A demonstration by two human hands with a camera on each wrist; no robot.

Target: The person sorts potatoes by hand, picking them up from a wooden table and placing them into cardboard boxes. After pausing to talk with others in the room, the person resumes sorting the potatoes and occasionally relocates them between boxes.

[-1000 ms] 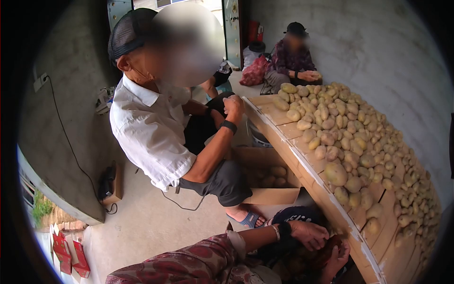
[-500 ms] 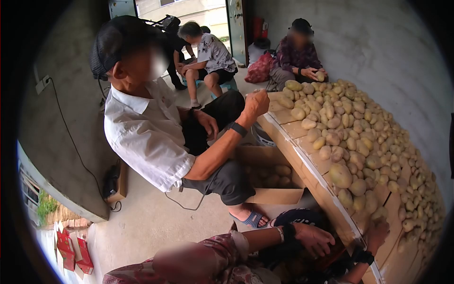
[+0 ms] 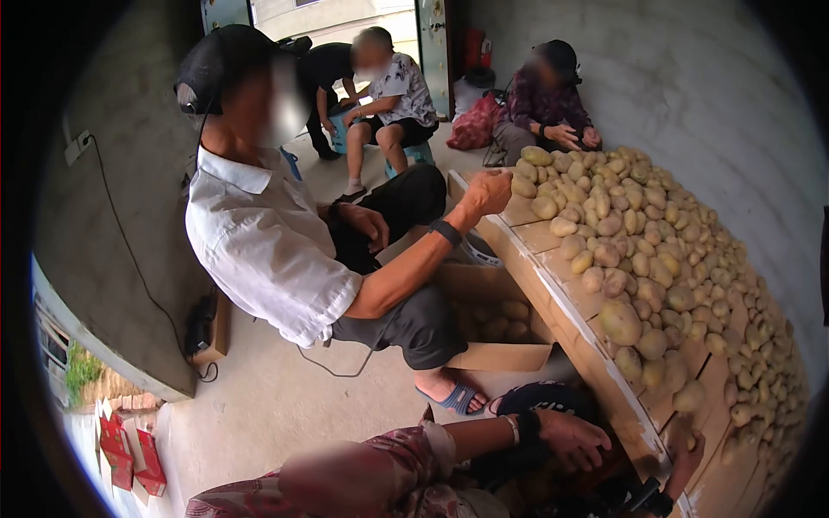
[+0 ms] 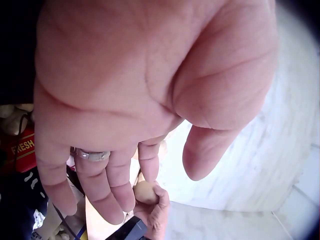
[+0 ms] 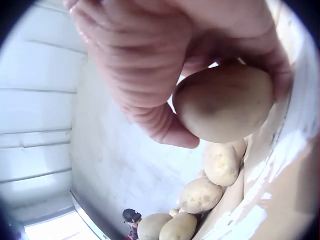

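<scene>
In the head view my left hand [image 3: 572, 439] is held beside the table edge. The left wrist view shows this palm [image 4: 110, 75], its fingers extended and a ring on one, touching nothing. My right hand [image 3: 684, 453] is at the near edge of the wooden table [image 3: 553, 298]. Seen from the right wrist, that hand [image 5: 165, 60] grips a potato [image 5: 225, 102] between thumb and fingers, above several other potatoes [image 5: 200, 195]. The same held potato [image 4: 145, 192] shows beyond my left fingers. A large heap of potatoes [image 3: 665, 250] covers the table's right side.
A person in a white shirt [image 3: 259, 233] sits across on the left, one fist over the table corner. A cardboard box [image 3: 505, 356] with potatoes stands beside the table. Another person [image 3: 535, 99] sits behind the heap near a red net bag [image 3: 473, 128]. Others are by the doorway.
My hands, together beside the table a second ago, have parted; my right reached onto the tabletop, then drew slightly back with a potato. The white-shirted person's fist moved right, over the table.
</scene>
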